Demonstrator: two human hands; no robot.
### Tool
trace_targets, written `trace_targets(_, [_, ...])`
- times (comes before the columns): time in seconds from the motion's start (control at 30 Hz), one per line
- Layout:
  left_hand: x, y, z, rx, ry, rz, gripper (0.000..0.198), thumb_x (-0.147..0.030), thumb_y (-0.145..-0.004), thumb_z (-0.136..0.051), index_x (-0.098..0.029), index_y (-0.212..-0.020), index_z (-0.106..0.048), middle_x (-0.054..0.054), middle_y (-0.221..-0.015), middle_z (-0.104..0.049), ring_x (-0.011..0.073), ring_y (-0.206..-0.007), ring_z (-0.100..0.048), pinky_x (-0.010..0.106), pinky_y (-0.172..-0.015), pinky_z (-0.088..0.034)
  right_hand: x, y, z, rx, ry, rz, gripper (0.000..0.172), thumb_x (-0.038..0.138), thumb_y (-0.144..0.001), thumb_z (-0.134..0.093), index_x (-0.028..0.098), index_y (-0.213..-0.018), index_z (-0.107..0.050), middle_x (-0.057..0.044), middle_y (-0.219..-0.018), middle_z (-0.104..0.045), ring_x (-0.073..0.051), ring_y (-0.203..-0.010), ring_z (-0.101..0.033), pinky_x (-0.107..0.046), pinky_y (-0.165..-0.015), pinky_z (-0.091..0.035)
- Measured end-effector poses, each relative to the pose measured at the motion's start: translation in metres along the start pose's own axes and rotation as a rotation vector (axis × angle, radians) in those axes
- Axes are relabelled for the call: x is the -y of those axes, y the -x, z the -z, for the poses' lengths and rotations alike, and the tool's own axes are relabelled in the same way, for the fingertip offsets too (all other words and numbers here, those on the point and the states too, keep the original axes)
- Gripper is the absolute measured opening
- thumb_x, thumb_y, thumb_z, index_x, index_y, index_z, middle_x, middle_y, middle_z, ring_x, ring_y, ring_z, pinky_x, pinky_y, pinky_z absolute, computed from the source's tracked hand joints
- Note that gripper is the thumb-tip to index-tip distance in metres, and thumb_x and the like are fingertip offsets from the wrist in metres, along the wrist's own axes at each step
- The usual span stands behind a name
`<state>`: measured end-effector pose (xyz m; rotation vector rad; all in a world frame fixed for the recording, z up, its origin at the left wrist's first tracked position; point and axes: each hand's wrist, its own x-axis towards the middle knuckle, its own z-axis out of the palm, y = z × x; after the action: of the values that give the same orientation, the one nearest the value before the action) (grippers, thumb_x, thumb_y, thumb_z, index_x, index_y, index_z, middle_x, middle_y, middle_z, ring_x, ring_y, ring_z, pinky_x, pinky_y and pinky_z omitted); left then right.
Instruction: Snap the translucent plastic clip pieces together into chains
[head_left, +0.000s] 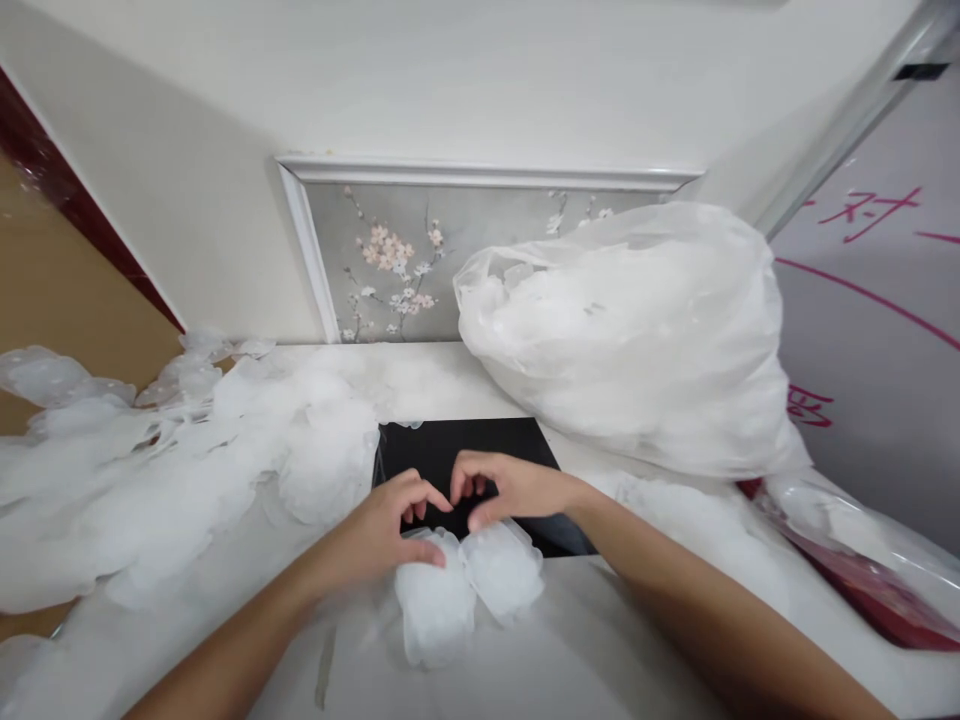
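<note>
My left hand (409,520) is over the near edge of a black panel (465,437), fingers curled and parted from the thumb. Its thumb rests at the top of a stack of translucent white, scalloped, petal-like pieces (437,615). A second bunch of such pieces (504,572) lies beside it, touching or nearly touching. My right hand (502,488) hovers over the panel with bent fingers, its thumb tip close to the top of that second bunch. Both index fingertips nearly meet. I see nothing between the fingers of either hand, though some fingertips are partly hidden.
A big clear plastic bag (637,340) full of white pieces leans at the back right. Many loose scalloped pieces (187,470) heap over the left side. A framed floral panel (397,260) stands behind. At right are a whiteboard (870,330) and a red item in clear plastic (877,580).
</note>
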<state>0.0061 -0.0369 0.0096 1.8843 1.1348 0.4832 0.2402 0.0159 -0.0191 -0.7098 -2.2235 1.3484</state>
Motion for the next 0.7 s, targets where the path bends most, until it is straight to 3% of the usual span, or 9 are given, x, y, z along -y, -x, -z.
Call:
trace_targets(0.1, [0.008, -0.006, 0.008, -0.168, 0.034, 0.013, 0.020, -0.040, -0.081, -0.063, -0.024, -0.091, -0.071, 0.000, -0.080, -0.058, 0.0160, -0.070, -0.052, 0.028, -0.065, -0.042, -0.014, -0.020, 0.010, -0.334, 0.267, -0.051, 0.016, 0.032, -0.083, -0.067, 0.023, -0.096, -0.064, -0.005, -0.099, -0.063, -0.021, -0.093, -0.061, -0.037, -0.085, -0.050])
trace_targets(0.17, [0.014, -0.009, 0.013, -0.254, 0.071, 0.052, 0.021, -0.040, -0.084, -0.058, -0.022, -0.088, -0.070, 0.001, -0.079, -0.063, 0.0167, -0.070, -0.054, 0.029, -0.065, -0.042, -0.028, -0.039, 0.020, -0.519, 0.511, -0.141, 0.018, 0.019, -0.082, -0.064, 0.022, -0.100, -0.062, -0.009, -0.108, -0.063, -0.026, -0.107, -0.059, -0.042, -0.096, -0.045])
trace_targets(0.23, [0.021, -0.011, 0.015, -0.267, 0.143, 0.088, 0.021, -0.040, -0.083, -0.060, -0.021, -0.087, -0.070, 0.002, -0.078, -0.065, 0.0180, -0.073, -0.058, 0.030, -0.067, -0.044, -0.041, -0.059, 0.032, -0.596, 0.628, -0.256, 0.024, 0.006, -0.078, -0.061, 0.018, -0.100, -0.062, -0.014, -0.111, -0.064, -0.030, -0.113, -0.057, -0.045, -0.099, -0.042])
trace_targets(0.3, [0.025, -0.011, 0.016, -0.251, 0.252, 0.117, 0.021, -0.039, -0.080, -0.064, -0.020, -0.087, -0.069, 0.002, -0.077, -0.064, 0.0187, -0.077, -0.061, 0.030, -0.069, -0.047, -0.049, -0.075, 0.042, -0.626, 0.645, -0.335, 0.023, -0.002, -0.077, -0.057, 0.014, -0.093, -0.062, -0.018, -0.098, -0.067, -0.033, -0.105, -0.062, -0.047, -0.094, -0.044])
trace_targets(0.43, [0.025, -0.011, 0.014, -0.258, 0.684, 0.211, 0.034, -0.042, -0.082, -0.067, -0.017, -0.104, -0.063, 0.007, -0.092, -0.068, 0.0207, -0.089, -0.067, 0.035, -0.083, -0.052, -0.041, -0.086, 0.043, -0.715, 0.657, -0.392, 0.020, 0.002, -0.085, -0.049, 0.015, -0.088, -0.065, -0.016, -0.077, -0.068, -0.034, -0.086, -0.068, -0.049, -0.083, -0.046])
trace_targets(0.5, [0.023, -0.012, 0.013, -0.275, 0.969, 0.293, 0.044, -0.048, -0.087, -0.060, -0.016, -0.117, -0.056, 0.013, -0.106, -0.068, 0.0240, -0.099, -0.068, 0.040, -0.092, -0.051, -0.029, -0.082, 0.031, -0.695, 0.630, -0.309, 0.017, 0.013, -0.090, -0.050, 0.019, -0.091, -0.067, -0.011, -0.076, -0.070, -0.029, -0.080, -0.068, -0.043, -0.080, -0.048])
trace_targets(0.63, [0.027, -0.015, 0.011, -0.267, 1.236, 0.373, 0.042, -0.048, -0.092, -0.052, -0.013, -0.116, -0.056, 0.016, -0.111, -0.069, 0.0277, -0.104, -0.069, 0.045, -0.097, -0.050, -0.008, -0.076, 0.009, -0.258, 0.369, 0.090, 0.016, 0.036, -0.087, -0.063, 0.027, -0.096, -0.072, 0.000, -0.084, -0.075, -0.021, -0.076, -0.069, -0.031, -0.074, -0.052])
trace_targets(0.7, [0.031, -0.016, 0.010, -0.273, 1.215, 0.367, 0.032, -0.039, -0.091, -0.056, -0.014, -0.110, -0.060, 0.014, -0.106, -0.072, 0.0271, -0.101, -0.070, 0.044, -0.098, -0.050, -0.008, -0.080, 0.011, -0.279, 0.453, 0.002, 0.021, 0.036, -0.091, -0.059, 0.025, -0.103, -0.072, -0.002, -0.098, -0.076, -0.021, -0.089, -0.069, -0.031, -0.082, -0.051])
